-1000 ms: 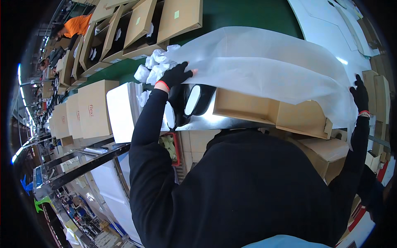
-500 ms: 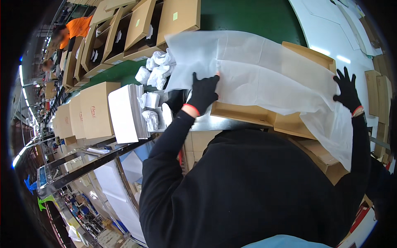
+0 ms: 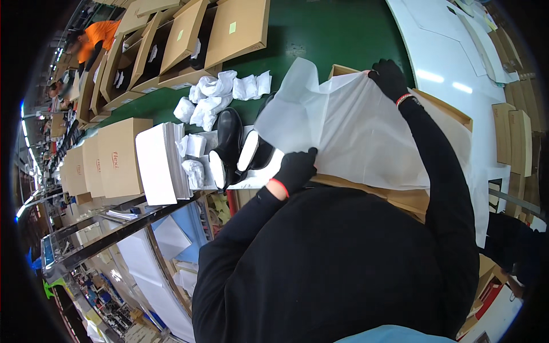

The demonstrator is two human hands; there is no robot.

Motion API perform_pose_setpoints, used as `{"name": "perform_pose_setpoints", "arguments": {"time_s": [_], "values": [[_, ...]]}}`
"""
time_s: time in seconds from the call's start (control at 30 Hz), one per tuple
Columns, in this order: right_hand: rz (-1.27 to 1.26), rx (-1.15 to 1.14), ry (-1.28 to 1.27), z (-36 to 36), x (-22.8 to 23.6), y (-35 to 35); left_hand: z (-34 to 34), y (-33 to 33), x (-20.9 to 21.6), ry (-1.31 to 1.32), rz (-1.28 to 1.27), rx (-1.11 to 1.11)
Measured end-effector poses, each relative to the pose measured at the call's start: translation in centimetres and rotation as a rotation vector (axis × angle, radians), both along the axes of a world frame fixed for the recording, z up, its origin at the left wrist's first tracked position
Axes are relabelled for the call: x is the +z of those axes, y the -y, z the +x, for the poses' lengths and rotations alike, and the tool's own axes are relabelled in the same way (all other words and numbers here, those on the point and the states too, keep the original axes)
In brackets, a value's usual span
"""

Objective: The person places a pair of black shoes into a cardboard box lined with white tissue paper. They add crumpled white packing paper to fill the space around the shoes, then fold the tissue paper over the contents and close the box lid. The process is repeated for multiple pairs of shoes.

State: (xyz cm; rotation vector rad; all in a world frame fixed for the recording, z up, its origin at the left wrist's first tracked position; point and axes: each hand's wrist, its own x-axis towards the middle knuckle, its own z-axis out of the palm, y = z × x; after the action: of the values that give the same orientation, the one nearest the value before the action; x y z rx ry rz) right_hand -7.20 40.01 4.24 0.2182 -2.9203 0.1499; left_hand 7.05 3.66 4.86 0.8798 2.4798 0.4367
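Note:
White tissue paper (image 3: 366, 131) drapes across an open cardboard box (image 3: 443, 111) in front of me. Gloved in black, my right hand (image 3: 392, 80) is closed on the paper's far edge and holds it raised. My left hand (image 3: 297, 168), gloved too, pinches the near edge at the box's left end. The paper's left end stands up loose between them. Just left of my left hand lie black shoes (image 3: 230, 134) with white soles; the paper partly covers one of them.
Crumpled white paper wads (image 3: 211, 97) lie beyond the shoes. A stack of white sheets (image 3: 157, 163) stands at the left, beside closed cardboard boxes (image 3: 120, 157). Open shoe boxes (image 3: 237, 34) line the green table's (image 3: 320, 34) far left. A co-worker in orange (image 3: 100, 40) is farther off.
My right hand has moved left and away from me, from the paper's right end to its far edge. My left hand has come nearer, and the paper's left end has shifted right, uncovering the shoes.

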Motion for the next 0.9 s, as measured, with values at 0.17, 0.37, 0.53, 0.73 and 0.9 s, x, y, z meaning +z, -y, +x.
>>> {"name": "perform_pose_setpoints", "arguments": {"time_s": [0.17, 0.37, 0.53, 0.73, 0.9], "values": [[-0.224, 0.247, -0.185, -1.4, 4.0, 2.7, 1.2, 0.1, -0.6, -0.021, 0.133, 0.023], [-0.021, 0.481, 0.017, -1.2, 4.1, 8.7, -0.2, -0.3, -0.5, 0.111, 0.092, 0.006], [0.068, 0.216, 0.017, -6.0, 0.1, 9.5, -0.3, -0.6, -0.2, 0.162, 0.087, 0.0], [-0.11, 0.293, -0.321, -3.8, 4.6, 8.3, -1.1, -0.3, 0.1, 0.259, 0.021, 0.02], [-0.004, 0.367, 0.317, 7.4, -0.1, 5.6, -1.8, -0.7, 0.2, 0.296, 0.051, 0.026]]}}
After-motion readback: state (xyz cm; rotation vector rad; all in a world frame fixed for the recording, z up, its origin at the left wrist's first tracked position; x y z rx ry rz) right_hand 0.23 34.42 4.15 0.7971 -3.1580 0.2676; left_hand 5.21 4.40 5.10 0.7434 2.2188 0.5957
